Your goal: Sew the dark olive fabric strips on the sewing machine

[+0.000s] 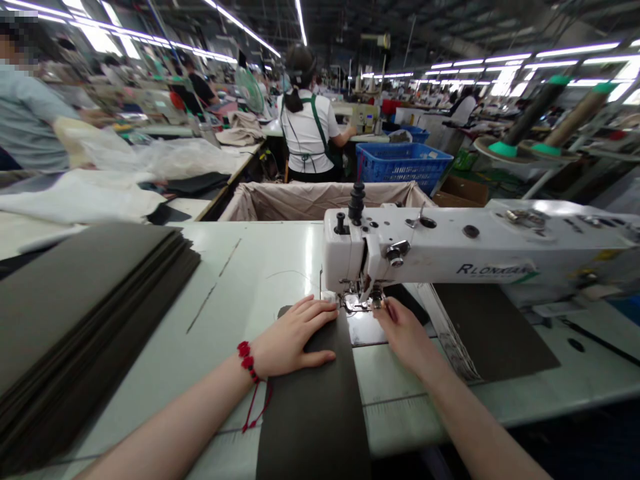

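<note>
A dark grey fabric panel (315,420) lies on the pale green table and runs up to the needle area of a white sewing machine (430,247). My left hand (295,337), with a red cord bracelet (246,360) at its wrist, rests flat on the panel's upper part, fingers spread. Just right of the presser foot (363,300) is my right hand (400,333), its fingers closed around a small dark item that I cannot make out. The metal plate (367,328) shows between the hands.
Stacked dark panels (95,293) fill the table's left side. More cut pieces (495,333) lie under the machine arm at right. Behind the table are a cloth-lined bin (320,200), a blue crate (404,163) and a seated person (307,127). Thread cones (535,113) stand upper right.
</note>
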